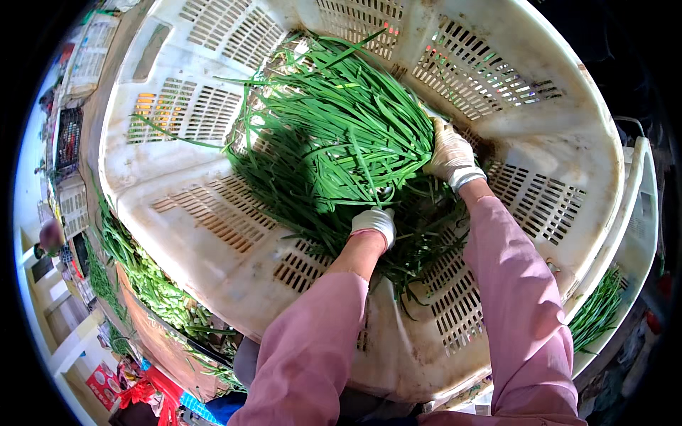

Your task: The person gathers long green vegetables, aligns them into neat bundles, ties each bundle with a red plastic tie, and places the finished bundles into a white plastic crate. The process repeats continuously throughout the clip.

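Note:
A large white plastic basket (573, 128) with slotted walls stands tilted before me. Inside it lies a thick heap of long, flat green leaves that look like garlic chives (341, 122). My right hand (452, 152), in a thin whitish glove, grips the gathered ends of the bundle at the heap's right side. At the near edge of the heap, my left hand (374, 224), gloved the same way, has its fingers curled among the leaves. One leaf rises from these fingers; their tips are hidden. Darker loose leaves (421, 250) lie in shadow below the hands.
A second white plastic container (647, 197) on the right holds more thin green leaves (597, 309). To the left of the basket lies a pile of pale and green trimmings (160, 277). Red bags or cloth (160, 391) show at lower left.

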Demonstrator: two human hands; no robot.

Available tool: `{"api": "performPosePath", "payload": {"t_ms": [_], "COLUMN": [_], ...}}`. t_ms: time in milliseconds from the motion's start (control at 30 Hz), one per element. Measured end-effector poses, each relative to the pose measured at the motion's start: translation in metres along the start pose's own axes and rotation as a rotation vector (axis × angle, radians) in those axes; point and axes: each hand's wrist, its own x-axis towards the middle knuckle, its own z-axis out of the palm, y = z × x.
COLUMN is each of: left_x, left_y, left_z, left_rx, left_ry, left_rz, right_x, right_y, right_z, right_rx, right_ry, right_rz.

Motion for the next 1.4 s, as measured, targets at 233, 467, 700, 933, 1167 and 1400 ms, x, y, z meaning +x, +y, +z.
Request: {"api": "performPosePath", "payload": {"t_ms": [233, 467, 700, 933, 1167, 1400], "left_x": [-0.027, 0.038, 0.04, 0.056, 0.059, 0.007], "left_y": [0.068, 0.05, 0.018, 0.009, -0.003, 0.004], "left_z": [-0.025, 0.014, 0.013, 0.031, 0.023, 0.0], "left_rx": [0.721, -0.18, -0.498, -2.098, -2.033, -3.67], "left_ry": [0.222, 0.611, 0.26, 0.096, 0.12, -0.506], "left_rz": [0.062, 0.421, -0.13, 0.188, 0.164, 0.176], "right_x": [-0.003, 0.005, 0.002, -0.029, -0.031, -0.043], "right_y": [0.001, 0.01, 0.003, -0.02, -0.027, -0.016], "right_z": [0.015, 0.018, 0.012, 0.024, -0.004, -0.03], "right_rx": [-0.195, 0.031, 0.034, 0.271, 0.756, 0.847], "right_ry": [0.083, -0.091, -0.103, -0.111, -0.523, -0.605], "right_rz": [0.0, 0.034, 0.078, 0.201, 0.033, -0.027]}}
